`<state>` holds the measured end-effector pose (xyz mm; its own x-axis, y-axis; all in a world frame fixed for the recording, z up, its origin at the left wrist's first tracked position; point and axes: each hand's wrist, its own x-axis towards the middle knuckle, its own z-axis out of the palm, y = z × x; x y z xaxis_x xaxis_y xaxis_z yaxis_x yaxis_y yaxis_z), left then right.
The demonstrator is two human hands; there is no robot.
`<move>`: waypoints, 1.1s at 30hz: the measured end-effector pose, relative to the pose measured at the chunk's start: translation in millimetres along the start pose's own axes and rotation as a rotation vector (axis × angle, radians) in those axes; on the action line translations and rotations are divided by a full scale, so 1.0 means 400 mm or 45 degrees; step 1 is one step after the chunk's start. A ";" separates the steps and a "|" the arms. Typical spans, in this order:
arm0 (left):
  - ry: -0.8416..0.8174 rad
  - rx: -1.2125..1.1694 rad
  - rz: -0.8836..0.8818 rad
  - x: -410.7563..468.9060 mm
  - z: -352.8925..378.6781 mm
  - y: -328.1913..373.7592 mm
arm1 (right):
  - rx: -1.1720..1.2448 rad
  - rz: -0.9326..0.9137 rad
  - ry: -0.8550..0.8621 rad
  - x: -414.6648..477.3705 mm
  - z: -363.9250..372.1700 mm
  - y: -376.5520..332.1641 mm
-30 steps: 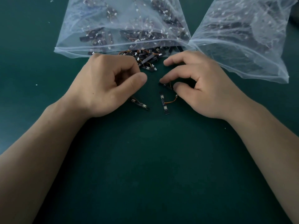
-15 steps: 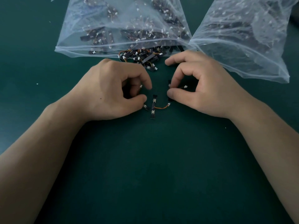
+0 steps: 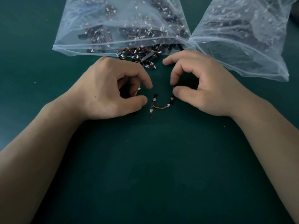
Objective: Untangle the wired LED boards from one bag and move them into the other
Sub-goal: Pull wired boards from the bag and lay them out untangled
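Hands have been drawn slightly back toward the body since 1 s ago, and the board that lay loose by the left thumb is now taken up. Left hand [image 3: 110, 92] is curled round the left-hand board [image 3: 135, 113]. Only its dark tip is seen under the thumb, with a white connector [image 3: 138, 89] and a bit of orange lead shown between the fingers. Top end of the right board [image 3: 172, 99] is pinched between thumb and forefinger of the right hand [image 3: 208, 89]. That board is joined by a short orange-yellow wire [image 3: 161, 108] to the middle board [image 3: 152, 105], which is laid flat on the mat [image 3: 145, 167] between the hands.

Boards: narrow black strips, small pale square LEDs on top, white plug at the wire end. More are spilled in a tangled pile [image 3: 140, 56] at the mouth of the left bag [image 3: 69, 29], just beyond the knuckles. Right bag [image 3: 267, 65] is laid beside it, edges meeting (contents seen only as dark shapes).

Both bags: thin, clear, wrinkled plastic. Mat: matte dark green. Print on the boards is too small to be read.
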<state>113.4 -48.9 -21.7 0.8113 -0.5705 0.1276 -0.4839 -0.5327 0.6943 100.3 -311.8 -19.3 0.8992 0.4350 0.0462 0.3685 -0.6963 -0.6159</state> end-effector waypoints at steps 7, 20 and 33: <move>-0.049 0.077 0.120 0.006 0.032 0.017 | -0.044 -0.029 -0.005 0.002 0.003 -0.004; -0.043 0.114 0.094 0.007 0.032 0.014 | -0.091 -0.031 -0.058 0.000 0.001 -0.013; -0.035 0.147 0.093 0.006 0.035 0.017 | -0.082 -0.079 0.037 0.005 0.020 -0.014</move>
<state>107.6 -62.5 -26.6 0.7642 -0.6262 0.1545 -0.5769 -0.5567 0.5977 98.3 -302.5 -22.2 0.8803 0.4624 0.1061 0.4374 -0.7043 -0.5591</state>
